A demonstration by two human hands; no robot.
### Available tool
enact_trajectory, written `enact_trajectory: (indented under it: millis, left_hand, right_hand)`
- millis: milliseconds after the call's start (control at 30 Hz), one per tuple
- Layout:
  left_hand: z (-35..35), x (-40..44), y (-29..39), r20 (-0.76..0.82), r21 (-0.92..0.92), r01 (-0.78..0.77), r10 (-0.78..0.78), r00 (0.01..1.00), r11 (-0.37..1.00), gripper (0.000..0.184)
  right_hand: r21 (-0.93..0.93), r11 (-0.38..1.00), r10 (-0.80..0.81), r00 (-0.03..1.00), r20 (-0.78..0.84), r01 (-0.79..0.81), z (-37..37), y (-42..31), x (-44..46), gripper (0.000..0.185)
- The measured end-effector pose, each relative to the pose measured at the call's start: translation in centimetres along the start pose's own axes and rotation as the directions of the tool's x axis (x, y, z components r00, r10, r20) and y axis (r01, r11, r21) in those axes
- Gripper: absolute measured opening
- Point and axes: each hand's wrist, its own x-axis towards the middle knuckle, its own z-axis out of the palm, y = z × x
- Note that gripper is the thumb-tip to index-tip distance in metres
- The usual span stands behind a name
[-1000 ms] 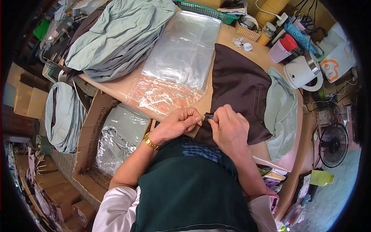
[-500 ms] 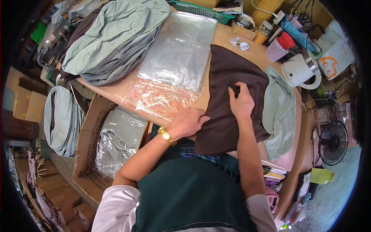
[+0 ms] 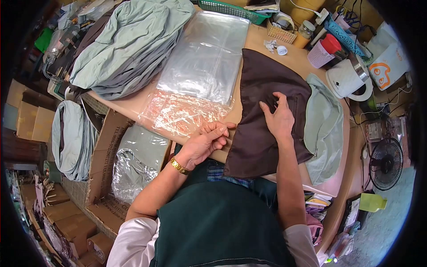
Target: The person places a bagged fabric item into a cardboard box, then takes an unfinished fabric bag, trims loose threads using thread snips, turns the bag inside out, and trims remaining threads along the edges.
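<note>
Dark brown fabric [image 3: 262, 138] lies over the table [image 3: 255, 38], with pale green fabric [image 3: 322, 129] showing along its right side. My right hand [image 3: 280, 116] rests on the brown fabric, thumb and fingers apart. Just left of the fabric's edge is my left hand [image 3: 208, 141], its fingers curled together in a pinch; whatever they hold, if anything, is too small to make out. A gold watch [image 3: 180, 166] is on the left wrist. Beyond the left hand lie clear plastic bags [image 3: 202, 58].
A heap of pale green garments [image 3: 129, 44] fills the table's far left. An open cardboard box [image 3: 100, 164] with plastic-wrapped fabric stands below. A white kettle [image 3: 347, 81], pink basket [image 3: 319, 54], jar [image 3: 307, 30] and green tray [image 3: 231, 11] line the back. A fan [image 3: 386, 163] is at right.
Both hands worked together at the fabric's lower left edge; then my right hand moved up onto the brown fabric and opened. My left hand has since turned and drawn back slightly left.
</note>
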Motion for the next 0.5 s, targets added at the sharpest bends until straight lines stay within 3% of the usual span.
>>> enact_trajectory:
  millis: [33, 100, 200, 267, 300, 367, 500]
  left_hand:
    - [0.3, -0.2, 0.1, 0.000, -0.002, -0.004, 0.004, 1.000, 1.000, 0.020]
    - [1.5, -0.6, 0.1, -0.156, -0.104, 0.002, -0.019, 0.988, 0.995, 0.016]
    - [1.4, -0.9, -0.4, -0.191, -0.058, -0.031, 0.020, 0.981, 0.998, 0.016]
    - [1.1, -1.1, -0.6, -0.139, -0.018, -0.049, 0.046, 0.989, 0.999, 0.018]
    - [1.0, -1.1, -0.7, -0.084, 0.024, -0.065, 0.067, 0.994, 0.998, 0.019]
    - [1.5, -1.3, -0.6, -0.100, 0.051, -0.074, 0.079, 0.992, 0.996, 0.020]
    - [1.6, -1.3, -0.5, -0.092, 0.069, -0.095, 0.101, 0.991, 0.993, 0.021]
  right_hand:
    - [0.035, 0.999, -0.033, 0.999, -0.015, 0.034, -0.2, -0.2, -0.1, 0.037]
    - [0.048, 0.996, -0.077, 0.997, 0.028, 0.076, -1.3, -0.7, -0.5, 0.035]
    - [0.075, 0.993, -0.102, 0.991, 0.090, 0.096, -4.7, -4.7, -2.3, 0.028]
    - [0.145, 0.965, -0.234, 0.967, 0.106, 0.218, -6.0, -6.8, -3.6, 0.027]
    - [0.145, 0.965, -0.235, 0.966, 0.107, 0.218, -6.3, -7.4, -4.1, 0.027]
    - [0.084, 0.921, -0.389, 0.915, 0.107, 0.381, -6.6, -8.3, -4.8, 0.028]
    - [0.035, 0.892, -0.451, 0.886, 0.106, 0.450, -6.6, -9.8, -5.2, 0.029]
